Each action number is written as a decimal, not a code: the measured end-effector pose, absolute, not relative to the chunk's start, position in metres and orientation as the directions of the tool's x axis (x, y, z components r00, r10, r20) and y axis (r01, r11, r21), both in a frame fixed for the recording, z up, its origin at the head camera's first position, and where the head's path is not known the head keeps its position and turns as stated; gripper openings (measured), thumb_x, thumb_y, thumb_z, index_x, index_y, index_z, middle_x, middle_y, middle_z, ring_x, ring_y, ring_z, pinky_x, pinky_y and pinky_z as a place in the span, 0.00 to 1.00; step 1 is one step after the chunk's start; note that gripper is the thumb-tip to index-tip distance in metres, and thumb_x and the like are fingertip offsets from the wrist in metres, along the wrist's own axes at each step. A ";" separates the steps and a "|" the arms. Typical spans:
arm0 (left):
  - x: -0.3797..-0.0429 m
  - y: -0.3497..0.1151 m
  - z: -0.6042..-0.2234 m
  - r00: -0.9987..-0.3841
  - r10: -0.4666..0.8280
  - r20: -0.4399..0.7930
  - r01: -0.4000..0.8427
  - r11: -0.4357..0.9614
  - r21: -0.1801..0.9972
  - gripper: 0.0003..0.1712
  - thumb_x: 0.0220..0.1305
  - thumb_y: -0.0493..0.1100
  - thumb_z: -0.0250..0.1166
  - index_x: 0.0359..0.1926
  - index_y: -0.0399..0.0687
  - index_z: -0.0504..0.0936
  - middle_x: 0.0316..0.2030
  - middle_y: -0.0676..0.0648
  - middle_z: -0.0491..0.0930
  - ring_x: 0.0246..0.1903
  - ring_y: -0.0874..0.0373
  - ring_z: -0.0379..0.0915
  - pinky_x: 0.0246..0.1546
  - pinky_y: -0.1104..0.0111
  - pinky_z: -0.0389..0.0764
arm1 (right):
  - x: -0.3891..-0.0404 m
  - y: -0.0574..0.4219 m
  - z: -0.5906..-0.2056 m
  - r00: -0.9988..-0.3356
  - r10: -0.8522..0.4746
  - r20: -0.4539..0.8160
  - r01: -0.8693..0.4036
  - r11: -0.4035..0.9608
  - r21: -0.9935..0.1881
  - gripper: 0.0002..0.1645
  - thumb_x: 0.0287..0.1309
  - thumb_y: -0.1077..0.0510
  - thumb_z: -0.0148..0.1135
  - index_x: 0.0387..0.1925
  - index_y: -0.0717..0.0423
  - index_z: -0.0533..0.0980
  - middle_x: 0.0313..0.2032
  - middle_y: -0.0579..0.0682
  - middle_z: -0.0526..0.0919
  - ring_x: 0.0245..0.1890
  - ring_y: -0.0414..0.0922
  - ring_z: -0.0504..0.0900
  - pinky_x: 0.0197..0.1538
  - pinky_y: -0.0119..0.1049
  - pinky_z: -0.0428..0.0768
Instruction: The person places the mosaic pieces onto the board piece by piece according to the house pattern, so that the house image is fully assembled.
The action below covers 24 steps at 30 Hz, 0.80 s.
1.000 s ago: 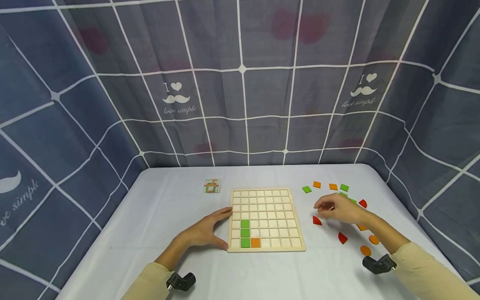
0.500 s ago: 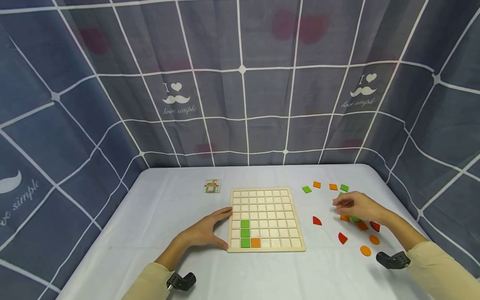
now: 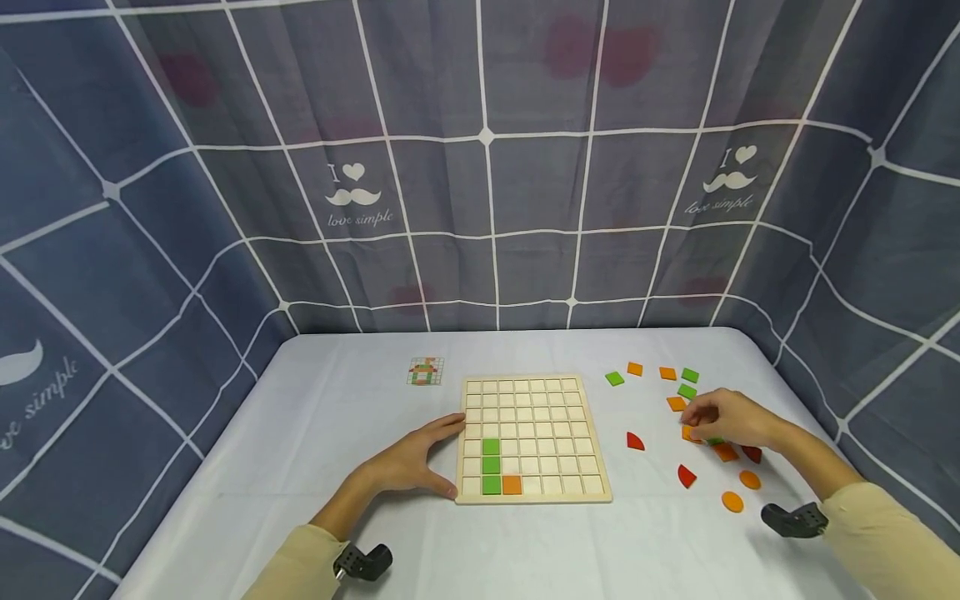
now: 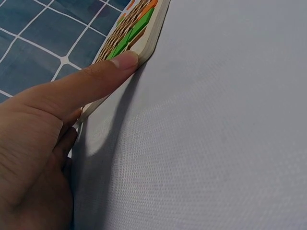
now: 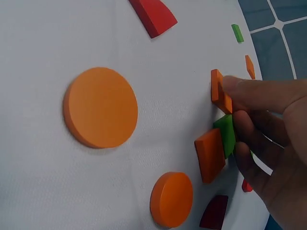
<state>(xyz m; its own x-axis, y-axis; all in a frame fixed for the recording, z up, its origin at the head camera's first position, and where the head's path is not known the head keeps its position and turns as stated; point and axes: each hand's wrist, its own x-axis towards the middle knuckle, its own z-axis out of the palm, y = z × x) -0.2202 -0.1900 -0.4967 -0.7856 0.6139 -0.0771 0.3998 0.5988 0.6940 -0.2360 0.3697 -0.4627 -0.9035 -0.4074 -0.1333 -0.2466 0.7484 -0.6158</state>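
My left hand (image 3: 416, 458) rests against the left side of the wooden grid board (image 3: 558, 502), thumb at the near corner, index fingertip farther up that edge. Set in the board's lower left cells are a column of green square tiles (image 3: 491, 466) and an orange square tile (image 3: 512, 485). Over the loose pieces on the right, my right hand (image 3: 731, 419) pinches another orange square tile (image 5: 218, 91) with thumb and index finger; the thumb partly hides it. Just beside the curled fingers lie a green tile (image 5: 225, 134) and an orange tile (image 5: 209, 155).
A small printed pattern card (image 3: 425, 372) lies behind the board on the left. Red quarter-round pieces (image 3: 635, 442), orange discs (image 3: 732, 502) and several green and orange squares (image 3: 667, 373) are scattered right of the board. Grid-patterned curtains (image 3: 532, 275) enclose the table.
My right hand has moved right from beside the red quarter piece, across the loose tiles, then slightly nearer me, down onto an orange tile. My left hand and the board have stayed put.
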 end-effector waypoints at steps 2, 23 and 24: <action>-0.220 -0.190 -0.496 -0.784 0.616 -0.076 0.401 0.597 0.694 0.65 0.46 0.59 0.85 0.80 0.47 0.62 0.80 0.54 0.53 0.78 0.49 0.45 0.75 0.49 0.53 | -0.236 0.370 -0.463 -0.903 -0.405 -0.145 -0.246 0.762 -0.599 0.10 0.57 0.60 0.77 0.40 0.55 0.85 0.33 0.43 0.82 0.32 0.41 0.76 0.37 0.31 0.79; -0.220 -0.190 -0.496 -0.790 0.608 -0.084 0.386 0.598 0.702 0.65 0.46 0.58 0.85 0.80 0.47 0.61 0.80 0.54 0.53 0.78 0.49 0.45 0.75 0.49 0.52 | -0.235 0.358 -0.460 -0.902 -0.407 -0.142 -0.252 0.764 -0.594 0.13 0.57 0.64 0.76 0.35 0.54 0.76 0.29 0.46 0.73 0.32 0.45 0.72 0.33 0.33 0.70; -0.220 -0.190 -0.496 -0.790 0.607 -0.086 0.383 0.599 0.703 0.65 0.46 0.58 0.85 0.80 0.47 0.61 0.80 0.54 0.53 0.78 0.49 0.45 0.75 0.49 0.52 | -0.235 0.357 -0.459 -0.904 -0.404 -0.142 -0.248 0.764 -0.595 0.13 0.57 0.63 0.76 0.35 0.54 0.76 0.28 0.46 0.73 0.32 0.45 0.72 0.33 0.33 0.71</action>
<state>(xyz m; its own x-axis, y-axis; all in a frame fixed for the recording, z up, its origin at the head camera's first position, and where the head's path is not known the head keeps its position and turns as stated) -0.2198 -0.1899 -0.4959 -0.7902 0.6068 -0.0861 0.3833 0.5989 0.7032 -0.2350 0.3574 -0.4593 -0.9035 -0.4043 -0.1423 -0.2483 0.7644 -0.5950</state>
